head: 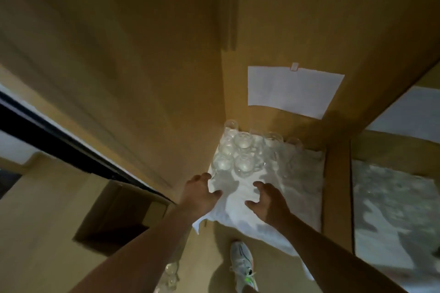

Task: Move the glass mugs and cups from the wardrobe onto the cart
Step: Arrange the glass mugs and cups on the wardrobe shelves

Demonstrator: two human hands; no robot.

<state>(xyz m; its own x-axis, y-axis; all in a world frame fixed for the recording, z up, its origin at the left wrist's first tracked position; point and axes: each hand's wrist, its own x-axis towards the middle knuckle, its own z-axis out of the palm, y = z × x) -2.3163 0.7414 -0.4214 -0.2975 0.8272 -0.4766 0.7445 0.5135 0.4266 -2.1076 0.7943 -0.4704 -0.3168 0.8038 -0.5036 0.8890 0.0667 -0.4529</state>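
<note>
Several clear glass mugs and cups (242, 150) stand bunched at the back left corner of a wardrobe shelf, on a white cloth (292, 188). My left hand (198, 191) hovers over the cloth's front left edge, fingers spread, holding nothing. My right hand (267, 200) is a little to its right, also spread and empty. Both hands are just short of the nearest glasses. A few more glasses (170, 273) show at the bottom edge, below my left forearm.
The wardrobe's brown side wall (142, 78) rises at left. A white paper sheet (292, 89) is taped to the back panel. A wooden divider (337, 185) bounds the shelf at right, with another cloth-covered compartment (392, 209) beyond. My shoe (244, 264) is on the floor below.
</note>
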